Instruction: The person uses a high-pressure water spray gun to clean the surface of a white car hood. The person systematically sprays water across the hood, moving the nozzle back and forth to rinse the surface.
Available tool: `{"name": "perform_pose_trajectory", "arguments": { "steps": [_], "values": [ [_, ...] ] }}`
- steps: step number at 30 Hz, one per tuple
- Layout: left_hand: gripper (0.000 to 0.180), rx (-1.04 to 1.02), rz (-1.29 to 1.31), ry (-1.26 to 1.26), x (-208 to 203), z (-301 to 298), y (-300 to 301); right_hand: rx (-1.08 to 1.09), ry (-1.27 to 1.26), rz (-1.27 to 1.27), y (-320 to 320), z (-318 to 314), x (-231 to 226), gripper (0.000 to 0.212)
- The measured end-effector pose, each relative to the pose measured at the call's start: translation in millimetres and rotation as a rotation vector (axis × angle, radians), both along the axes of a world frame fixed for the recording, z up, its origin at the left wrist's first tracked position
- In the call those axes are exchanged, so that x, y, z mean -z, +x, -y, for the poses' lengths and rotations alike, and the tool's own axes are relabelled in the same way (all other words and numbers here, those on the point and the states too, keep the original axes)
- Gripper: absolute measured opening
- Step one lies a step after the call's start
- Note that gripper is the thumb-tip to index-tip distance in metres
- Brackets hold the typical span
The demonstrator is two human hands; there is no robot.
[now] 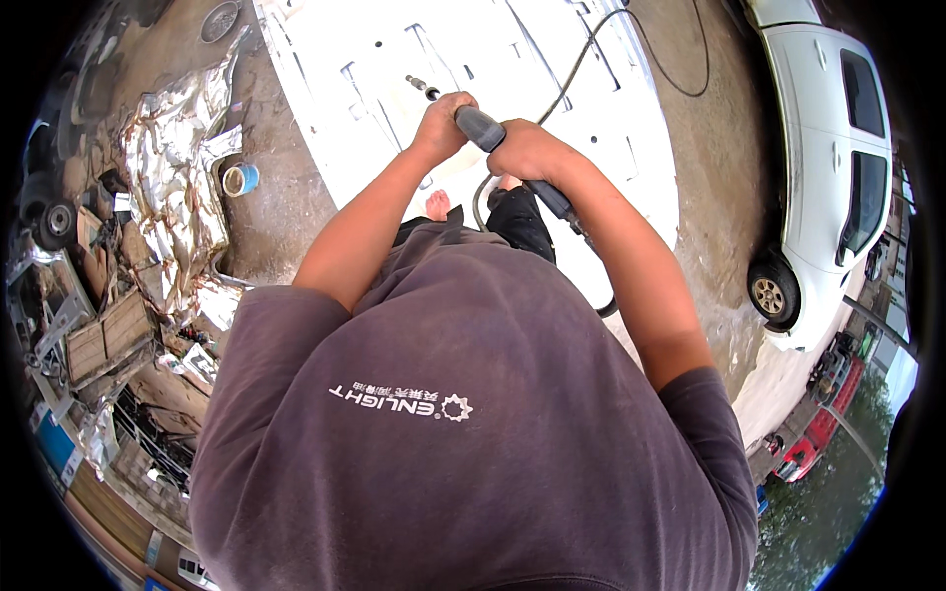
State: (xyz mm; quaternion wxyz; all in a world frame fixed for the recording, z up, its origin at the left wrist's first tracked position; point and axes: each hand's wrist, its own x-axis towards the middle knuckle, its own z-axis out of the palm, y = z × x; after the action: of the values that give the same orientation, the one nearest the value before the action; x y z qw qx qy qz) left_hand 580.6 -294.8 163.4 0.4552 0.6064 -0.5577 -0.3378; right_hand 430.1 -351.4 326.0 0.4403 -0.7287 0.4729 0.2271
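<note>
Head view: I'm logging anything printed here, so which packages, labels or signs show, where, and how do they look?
White printed logo strip: across the grey T-shirt's front, below both hands, letters beside a small gear-like shape.
Flattened brown cardboard pieces: lower left among the clutter, rectangular and worn.
No screens or signs visible.

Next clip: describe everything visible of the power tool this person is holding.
The power tool is a long, slim dark-grey body with a metal tip pointing toward the white panel. It lies slanted, tip up-left. The left hand grips near the tip, and the right hand wraps the middle. Its rear end runs on under the right forearm, and a dark hose or cable trails away over the panel.
</note>
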Motion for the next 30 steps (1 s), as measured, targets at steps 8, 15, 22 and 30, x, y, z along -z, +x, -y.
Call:
{"name": "perform_pose_trajectory", "arguments": {
  "steps": [8,15,22,30],
  "values": [
    [0.016,-0.054,-0.178,0.041,0.8,-8.0,1.4,-0.011,-0.013,0.006,3.1,-11.9,-3.5,0.03],
    [0.018,0.01,-0.085,-0.014,-1.0,-5.2,-13.3,0.003,0.0,-0.011,-8.1,-8.9,2.0,0.03],
    [0.021,0.025,-0.043,0.032,-2.5,-0.7,-14.8,0.076,0.03,0.02,-13.2,-12.4,-11.9,0.03],
    [0.014,0.192,-0.104,0.171,8.8,1.9,-55.1,0.32,0.25,-0.054,-48.2,-17.6,-11.0,0.028]
  ]
}}
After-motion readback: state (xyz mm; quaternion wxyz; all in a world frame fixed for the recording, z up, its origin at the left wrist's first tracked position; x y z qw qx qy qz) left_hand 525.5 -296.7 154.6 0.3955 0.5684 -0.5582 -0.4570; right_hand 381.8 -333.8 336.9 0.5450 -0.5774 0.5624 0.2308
